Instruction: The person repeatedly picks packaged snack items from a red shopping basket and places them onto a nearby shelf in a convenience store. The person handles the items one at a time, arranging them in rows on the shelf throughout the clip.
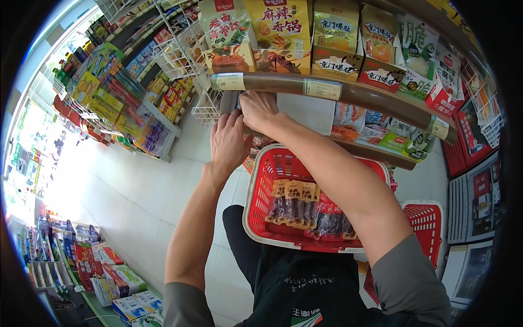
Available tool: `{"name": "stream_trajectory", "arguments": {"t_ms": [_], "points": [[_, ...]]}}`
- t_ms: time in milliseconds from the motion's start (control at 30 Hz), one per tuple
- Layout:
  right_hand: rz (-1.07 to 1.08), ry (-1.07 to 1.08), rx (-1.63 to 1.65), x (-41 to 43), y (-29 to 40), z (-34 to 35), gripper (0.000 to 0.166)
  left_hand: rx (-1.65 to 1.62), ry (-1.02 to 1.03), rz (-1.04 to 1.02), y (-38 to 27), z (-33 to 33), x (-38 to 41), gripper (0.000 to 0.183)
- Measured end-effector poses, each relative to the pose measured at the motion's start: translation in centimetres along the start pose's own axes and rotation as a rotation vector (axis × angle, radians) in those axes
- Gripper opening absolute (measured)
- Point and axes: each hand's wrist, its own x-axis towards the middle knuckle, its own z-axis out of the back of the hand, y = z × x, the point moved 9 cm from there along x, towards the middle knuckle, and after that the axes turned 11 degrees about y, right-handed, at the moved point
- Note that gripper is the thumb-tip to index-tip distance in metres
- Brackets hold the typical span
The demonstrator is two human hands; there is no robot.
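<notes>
My left hand [229, 137] is raised at the left end of a store shelf, fingers pointing up against the shelf's edge. Right beside it, my right hand [259, 109] reaches in under the upper shelf's brown price rail [282, 85], with its fingers curled. A narrow dark thing shows between the hands, too hidden to identify. What either hand grips cannot be made out. Below my right forearm sits a red plastic shopping basket [255, 204] with a white rim. Inside lie vacuum-packed snack sticks [295, 204] with tan tops and several red-topped snack packets [329, 218].
Boxed snack pouches [278, 32] line the upper shelf. To the right of a bare white shelf panel [306, 110] are more snack packets [367, 122]. White wire racks [206, 114] hang at the shelf's left end. A second red basket [423, 222] stands to the right.
</notes>
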Motion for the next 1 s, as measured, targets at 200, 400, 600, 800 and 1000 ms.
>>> {"name": "stream_trajectory", "arguments": {"t_ms": [200, 400, 600, 800, 1000], "points": [[0.051, -0.017, -0.168, -0.2, 0.3, 0.1, 0.029, 0.077, 0.013, 0.017, 0.1, -0.1, 0.3, 0.05], [0.071, 0.103, -0.192, -0.1, -0.1, -0.5, 0.034, 0.096, 0.095, 0.046, -0.1, -0.4, 0.8, 0.051], [0.126, 0.059, -0.098, -1.3, 1.0, 1.0, 0.034, 0.03, 0.002, 0.036, 0.0, 0.5, 0.0, 0.051], [0.575, -0.306, 0.194, -14.4, 2.3, 2.9, 0.025, -0.437, -0.055, -0.048, -2.6, -1.6, -6.1, 0.038], [-0.226, 0.43, 0.607, -22.9, -8.7, -14.6, 0.024, -0.333, 0.673, -0.115, -9.5, -14.3, -7.9, 0.046]]}}
